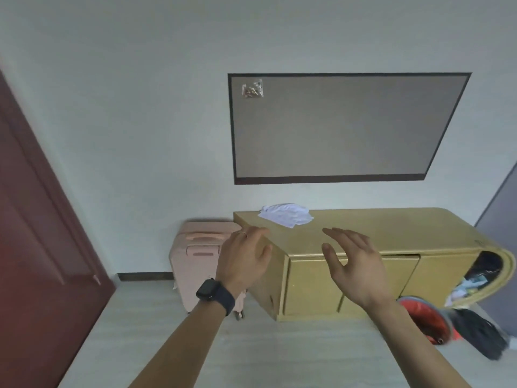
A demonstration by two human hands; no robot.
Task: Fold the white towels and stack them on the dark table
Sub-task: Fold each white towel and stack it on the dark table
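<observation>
Since the white towels (285, 218) are sitting in a rumpled heap, I'd say this job hasn't really got going. They're bunched up at the back left of the tan cabinet (391, 233), right up against the wall (140, 107). Nothing about them looks folded; I can't even tell how many are in the pile, it just reads as one crumpled white lump.

Both hands are up in front of the cabinet, short of the pile and not touching it. The left hand (243, 256) is seen from the back, fingers relaxed and pointing forward, holding nothing, with a dark watch (215, 294) on the wrist. The right hand (355, 261) has its fingers spread fairly wide, thumb out, also empty. My guess is they're about to go for the towels.

No dark table anywhere in view, so no stack to report either. By my reckoning that leaves basically everything: grab the pile, fold each one, and stack them on that table.

Around it all: a pink suitcase (201, 253) stands just left of the cabinet, a dark red door (42, 219) at far left, a grey board (344, 127) on the wall above, and a red bin (425, 320) low at the right.
</observation>
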